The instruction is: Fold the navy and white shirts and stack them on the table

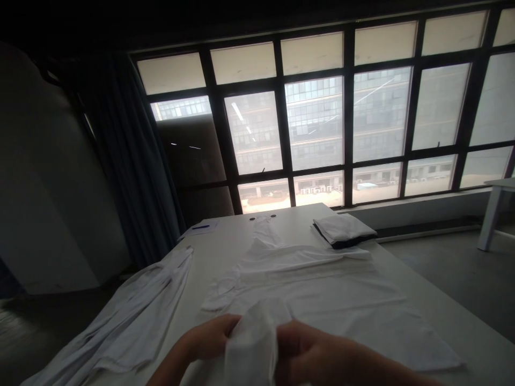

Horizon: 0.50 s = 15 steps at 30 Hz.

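A white garment lies spread flat on the white table, its collar end pointing toward the window. At the near edge my left hand and my right hand each pinch a raised fold of this garment's hem, which stands up between them. Both hands are closed on the cloth, left hand on the fold's left side, right hand on its right side.
Another white garment hangs crumpled over the table's left edge. A folded stack of white and dark clothes sits at the far right. A paper with a blue pen lies far left. Large windows stand behind; a second table at right.
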Each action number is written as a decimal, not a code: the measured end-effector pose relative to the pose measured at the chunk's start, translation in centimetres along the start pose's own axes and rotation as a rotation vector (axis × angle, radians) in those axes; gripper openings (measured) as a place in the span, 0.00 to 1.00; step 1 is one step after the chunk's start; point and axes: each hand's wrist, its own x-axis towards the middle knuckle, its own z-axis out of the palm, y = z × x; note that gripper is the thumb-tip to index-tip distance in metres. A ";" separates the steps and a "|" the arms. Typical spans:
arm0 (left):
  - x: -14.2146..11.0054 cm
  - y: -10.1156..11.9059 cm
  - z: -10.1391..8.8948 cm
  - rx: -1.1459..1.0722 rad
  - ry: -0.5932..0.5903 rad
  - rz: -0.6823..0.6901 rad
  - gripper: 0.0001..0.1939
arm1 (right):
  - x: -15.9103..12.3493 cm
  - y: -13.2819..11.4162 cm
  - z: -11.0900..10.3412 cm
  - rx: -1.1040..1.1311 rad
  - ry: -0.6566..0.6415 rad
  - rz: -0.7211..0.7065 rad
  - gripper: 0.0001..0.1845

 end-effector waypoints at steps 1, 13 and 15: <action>-0.6 -0.4 0.0 -0.068 -0.045 -0.007 0.20 | 0.4 -1.0 -0.5 0.145 0.088 -0.042 0.15; -5.2 -4.2 0.0 0.214 0.152 -0.296 0.24 | 0.5 -0.4 -21.0 -0.690 1.097 0.213 0.19; -4.6 -3.8 0.5 0.348 0.314 -0.282 0.23 | -1.3 1.9 -21.8 -0.868 1.168 0.300 0.18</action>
